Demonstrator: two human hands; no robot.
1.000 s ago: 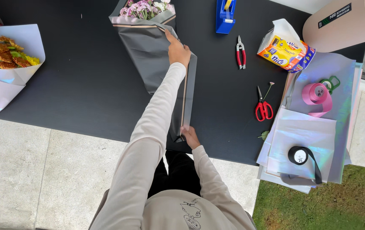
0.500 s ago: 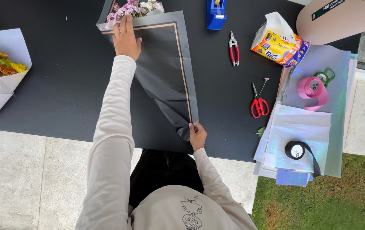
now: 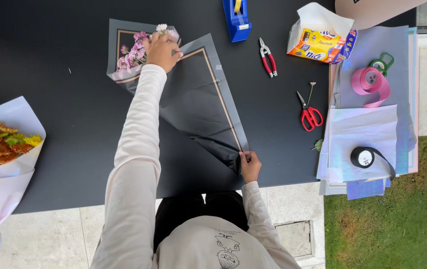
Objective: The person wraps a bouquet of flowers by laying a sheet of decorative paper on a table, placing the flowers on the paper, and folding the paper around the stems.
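**A:** What's on the far left of your feed?

**B:** I see a bouquet [image 3: 1, 144] of orange and yellow flowers in pale paper, lying at the left edge of the black worktop [image 3: 64, 114].

**A:** And the hands?

**B:** The left hand [image 3: 162, 51] is stretched out to the far side of the worktop. It's clenched on a bunch of small pink and purple flowers [image 3: 136, 50], right where the top corner of the dark wrapping sheet [image 3: 196, 104] meets them. The flowers lie on a second dark sheet with a tan border, and the blooms poke out just past the knuckles.

**A:** Where does the wrapping sheet run?

**B:** It slants from that hand down toward the near edge, folded into a long triangle with a tan line along its right side. The right hand [image 3: 250, 166] pinches its lower tip between thumb and fingers, close to the worktop's near edge.

**A:** Further right?

**B:** I see 1 blue tape dispenser [image 3: 237, 20] at the far edge, then red-handled pliers [image 3: 268, 57], a yellow packet [image 3: 322, 42], and red scissors [image 3: 309, 112] well apart from the sheet. At the right edge, shiny pastel sheets [image 3: 363, 132] are stacked, with a pink ribbon roll [image 3: 370, 82] and a black ribbon roll [image 3: 363, 157] resting on them.
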